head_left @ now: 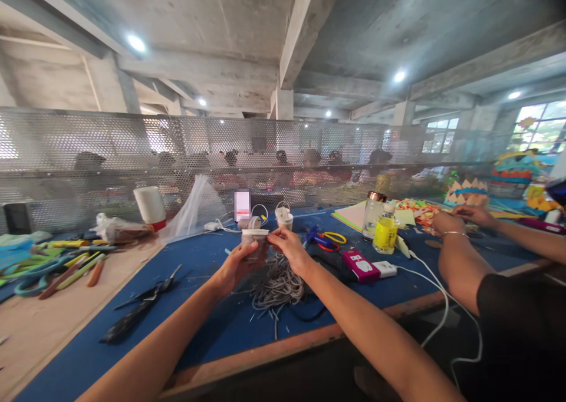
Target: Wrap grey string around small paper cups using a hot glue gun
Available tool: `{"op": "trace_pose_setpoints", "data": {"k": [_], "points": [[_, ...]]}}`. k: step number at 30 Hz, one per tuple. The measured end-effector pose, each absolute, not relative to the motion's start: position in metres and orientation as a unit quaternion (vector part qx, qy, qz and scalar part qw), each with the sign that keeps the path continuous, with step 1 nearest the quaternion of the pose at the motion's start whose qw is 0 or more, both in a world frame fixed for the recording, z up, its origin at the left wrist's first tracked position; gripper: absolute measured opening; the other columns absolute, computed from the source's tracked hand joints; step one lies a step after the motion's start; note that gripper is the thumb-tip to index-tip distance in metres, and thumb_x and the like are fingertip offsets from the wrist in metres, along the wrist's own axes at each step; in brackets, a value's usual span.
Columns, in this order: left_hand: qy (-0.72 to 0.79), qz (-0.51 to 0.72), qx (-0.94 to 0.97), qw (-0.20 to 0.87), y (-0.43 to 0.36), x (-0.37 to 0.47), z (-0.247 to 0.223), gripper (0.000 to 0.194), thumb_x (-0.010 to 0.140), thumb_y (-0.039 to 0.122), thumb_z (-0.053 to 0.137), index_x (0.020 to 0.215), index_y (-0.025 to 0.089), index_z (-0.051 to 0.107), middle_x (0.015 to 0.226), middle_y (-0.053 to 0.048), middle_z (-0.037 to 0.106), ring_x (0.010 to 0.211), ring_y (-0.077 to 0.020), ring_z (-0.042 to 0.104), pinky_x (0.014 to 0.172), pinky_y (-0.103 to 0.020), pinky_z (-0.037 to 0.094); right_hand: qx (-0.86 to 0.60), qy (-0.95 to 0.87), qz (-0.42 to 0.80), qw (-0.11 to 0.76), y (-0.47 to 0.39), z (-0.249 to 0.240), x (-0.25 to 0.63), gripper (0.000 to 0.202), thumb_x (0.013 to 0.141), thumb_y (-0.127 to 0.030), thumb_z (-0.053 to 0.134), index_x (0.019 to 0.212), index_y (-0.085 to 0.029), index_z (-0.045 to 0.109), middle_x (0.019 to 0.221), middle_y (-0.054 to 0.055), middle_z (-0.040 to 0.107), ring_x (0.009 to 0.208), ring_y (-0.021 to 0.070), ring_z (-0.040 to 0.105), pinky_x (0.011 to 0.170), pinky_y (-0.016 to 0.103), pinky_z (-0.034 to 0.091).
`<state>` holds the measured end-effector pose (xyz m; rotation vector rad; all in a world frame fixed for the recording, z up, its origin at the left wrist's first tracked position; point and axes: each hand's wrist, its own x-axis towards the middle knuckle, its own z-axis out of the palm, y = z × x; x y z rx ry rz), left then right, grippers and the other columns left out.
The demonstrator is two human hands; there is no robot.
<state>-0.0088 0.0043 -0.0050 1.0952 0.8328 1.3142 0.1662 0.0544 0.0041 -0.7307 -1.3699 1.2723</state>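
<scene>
I hold a small white-rimmed cup (255,236) in my left hand (236,265), thumb across its near side and fingers wrapped round it. My right hand (289,250) is at the cup's right edge, its fingertips drawn in narrow; I cannot tell whether they pinch the rim or something small beside it. The cup is in front of me, above the blue surface of the counter (207,325). Just right of it and nearer to me, below my right hand, lies a tangled heap of grey cord (280,287). Beyond my hands stand a lit phone (242,204) and a small white container (284,217).

To my left, dark-handled pliers (144,302) lie on the blue, and farther off a stack of white paper cups (149,206) leans beside some clear plastic sheeting (192,207). On my right are blue-and-red-handled pliers (317,237), a magenta box (359,266) touching a white plug (384,269), a yellow-labelled bottle (385,234) and a copper-lidded jar (370,219). Farther right, a co-worker's forearms (462,257) reach over the counter.
</scene>
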Motion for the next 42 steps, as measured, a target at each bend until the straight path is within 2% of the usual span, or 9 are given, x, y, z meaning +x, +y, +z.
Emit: {"op": "trace_pose_setpoints", "data": {"k": [8,12,16,21,25,31,42], "points": [[0.37,0.593,0.491,0.52,0.004,-0.004,-0.001,0.062,0.072,0.046,0.09,0.123,0.016,0.071,0.121,-0.015,0.075,0.105,-0.0311,0.071,0.091,-0.042,0.055,-0.303,-0.563,0.535,0.552,0.055,0.004,0.166,0.026,0.071,-0.043,0.079,0.075,-0.021,0.064,0.067,-0.004,0.064,0.067,0.0142,0.06,0.069,0.027,0.048],[0.393,0.591,0.519,0.477,0.011,-0.007,-0.007,0.064,0.073,0.049,0.088,0.124,0.014,0.071,0.119,-0.014,0.077,0.113,-0.0315,0.07,0.1,-0.041,0.05,-0.303,-0.559,0.522,0.568,0.056,0.004,0.165,0.027,0.069,-0.043,0.079,0.074,-0.021,0.064,0.066,-0.004,0.062,0.066,0.0137,0.057,0.068,0.027,0.045],[0.437,0.613,0.508,0.418,0.019,-0.012,-0.015,0.067,0.07,0.055,0.088,0.119,0.016,0.067,0.12,-0.014,0.077,0.113,-0.032,0.07,0.099,-0.043,0.052,-0.305,-0.57,0.496,0.579,0.059,0.002,0.164,0.026,0.07,-0.044,0.076,0.074,-0.021,0.064,0.064,-0.004,0.06,0.063,0.0134,0.053,0.065,0.027,0.042],[0.471,0.572,0.556,0.377,0.018,-0.011,-0.018,0.067,0.078,0.065,0.076,0.123,0.017,0.066,0.127,-0.013,0.075,0.12,-0.0327,0.067,0.1,-0.043,0.05,-0.296,-0.59,0.458,0.595,0.064,-0.004,0.162,0.026,0.07,-0.044,0.076,0.074,-0.021,0.065,0.083,0.001,0.072,0.076,0.018,0.064,0.076,0.031,0.049],[0.467,0.565,0.573,0.368,0.015,-0.006,-0.016,0.07,0.078,0.061,0.076,0.131,0.018,0.062,0.136,-0.013,0.071,0.127,-0.034,0.063,0.106,-0.045,0.048,-0.303,-0.606,0.435,0.593,0.064,-0.008,0.16,0.025,0.072,-0.045,0.074,0.076,-0.021,0.066,0.093,0.004,0.076,0.086,0.0215,0.069,0.085,0.034,0.052],[0.494,0.57,0.583,0.303,0.017,0.0,-0.019,0.081,0.066,0.058,0.085,0.129,0.013,0.058,0.124,-0.017,0.073,0.115,-0.0356,0.067,0.103,-0.049,0.049,-0.322,-0.632,0.399,0.581,0.062,-0.011,0.158,0.024,0.076,-0.045,0.073,0.079,-0.021,0.069,0.091,0.004,0.074,0.093,0.0232,0.069,0.087,0.035,0.053],[0.497,0.567,0.584,0.303,0.015,-0.001,-0.017,0.076,0.073,0.061,0.08,0.128,0.013,0.056,0.121,-0.015,0.07,0.11,-0.0308,0.065,0.097,-0.042,0.049,-0.327,-0.641,0.394,0.572,0.06,-0.013,0.155,0.023,0.075,-0.043,0.075,0.077,-0.021,0.07,0.084,0.003,0.071,0.09,0.0222,0.067,0.088,0.034,0.052]]}}
